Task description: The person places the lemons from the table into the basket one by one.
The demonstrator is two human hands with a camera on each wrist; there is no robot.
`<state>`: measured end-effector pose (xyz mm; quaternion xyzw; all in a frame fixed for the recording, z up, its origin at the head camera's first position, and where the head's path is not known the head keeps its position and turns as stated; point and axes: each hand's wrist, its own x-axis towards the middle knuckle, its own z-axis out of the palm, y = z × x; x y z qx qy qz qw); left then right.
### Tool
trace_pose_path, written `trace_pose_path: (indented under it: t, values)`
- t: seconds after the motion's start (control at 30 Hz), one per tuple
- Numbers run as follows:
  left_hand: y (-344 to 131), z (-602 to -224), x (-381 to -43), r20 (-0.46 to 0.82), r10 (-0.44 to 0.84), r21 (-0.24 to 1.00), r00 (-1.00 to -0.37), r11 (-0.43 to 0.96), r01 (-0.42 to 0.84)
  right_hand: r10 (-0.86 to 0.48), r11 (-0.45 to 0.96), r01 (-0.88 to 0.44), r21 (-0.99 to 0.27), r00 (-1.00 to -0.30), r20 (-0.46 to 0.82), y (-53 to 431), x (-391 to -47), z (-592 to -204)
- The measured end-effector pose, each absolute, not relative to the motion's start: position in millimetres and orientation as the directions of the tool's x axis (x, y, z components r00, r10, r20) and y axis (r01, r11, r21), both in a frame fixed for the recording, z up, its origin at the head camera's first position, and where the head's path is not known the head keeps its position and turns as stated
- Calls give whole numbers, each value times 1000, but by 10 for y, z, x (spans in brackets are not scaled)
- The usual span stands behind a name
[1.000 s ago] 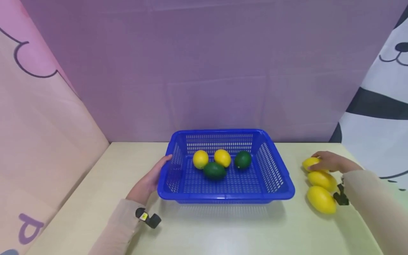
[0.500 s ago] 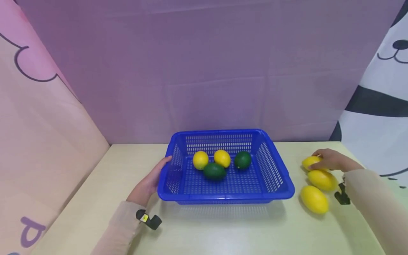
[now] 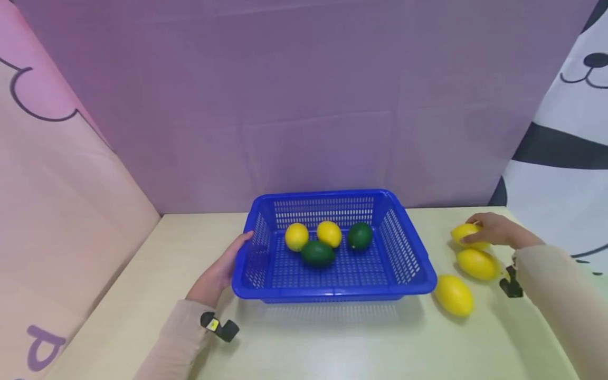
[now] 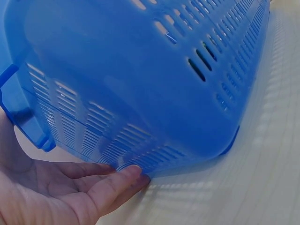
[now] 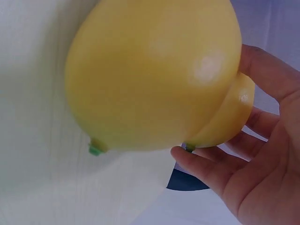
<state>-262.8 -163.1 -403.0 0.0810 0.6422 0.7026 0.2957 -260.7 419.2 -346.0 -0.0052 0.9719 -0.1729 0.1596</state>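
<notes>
Fingers and palm partly cover the far lemon [image 3: 459,233], gripped from above by the curled right hand [image 3: 500,230] over the desk [image 3: 380,343]'s right end; whether it touches the surface is unclear. The left hand [image 3: 220,271] hooks its thumb over the blue basket [image 3: 333,291]'s left rim, its other fingers hidden from the head view.

Pale, lightly grained worktop [image 3: 370,345] w/ soft glare nr front edge of view. Behind: dull purple sheet [image 3: 304,116] w/ faint fold creases. L side: pinkish-beige hanging [image 3: 62,195], dark curved outline up top, purple letter-like mark [image 3: 45,334] at btm. R: white hanging [image 3: 551,211], blk band [image 3: 560,149], cartoon nose [image 3: 596,60]. Light soft, even.
</notes>
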Motion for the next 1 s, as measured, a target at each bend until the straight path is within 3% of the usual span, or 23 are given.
trace_pose_path:
  t: [0.33,1.0]
  values:
    - [-1641,-4018,-2633,-262,510,951,-819,-9,-310,-56,938,47,-344,-958,-282,4072,-2668,-3332]
    - [-1635,-4029,-2631,-252,533,952,-807,-13,-306,-156,914,-98,-395,-981,-118,3710,-2661,-3037]
